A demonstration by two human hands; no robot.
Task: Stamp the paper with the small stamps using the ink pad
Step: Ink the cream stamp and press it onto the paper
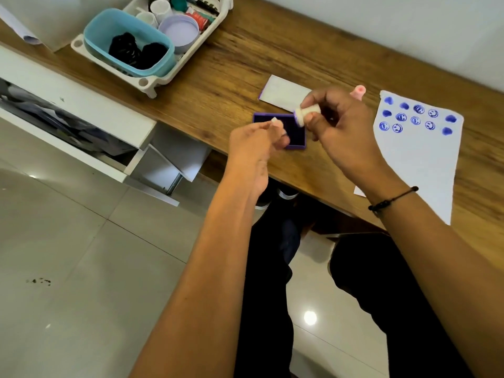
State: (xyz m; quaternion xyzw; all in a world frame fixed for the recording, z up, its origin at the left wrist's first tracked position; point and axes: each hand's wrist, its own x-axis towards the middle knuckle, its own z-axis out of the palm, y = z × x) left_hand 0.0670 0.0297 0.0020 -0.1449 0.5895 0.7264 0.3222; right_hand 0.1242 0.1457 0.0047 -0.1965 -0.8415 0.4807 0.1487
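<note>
- The small white stamp (305,113) was up in the air, lying nearly sideways just above the ink pad (281,131), its round face turned towards the left.
- The right hand (343,132) had it pinched between thumb and fingertips, the other fingers curled in loosely.
- And the left hand (253,148) was pinching too, fingers drawn together over the near-left part of the pad around a small pale piece (275,121); what that piece was, I could not tell.
- The ink pad lay open on the wooden desk (231,85), a purple case with a dark inked surface, close to the desk's front edge.
- Its lid (283,94) rested flat just behind the pad, pale inside with a purple rim.
- A pink stamp (359,91) poked up behind the right hand, partly hidden by it.
- Over to the right, the white paper (420,165) lay on the desk, its near end reaching over the desk's edge.
- Blue marks (417,117) crowded its far end: smiley faces in the middle, solid blobs at both sides.
- A dark cord bracelet (392,199) sat on the right wrist.
- Far left on the desk stood a white basket (152,83) holding a teal tub (128,42) with dark items inside, plus a round lilac lid (180,32) and small white cups.
</note>
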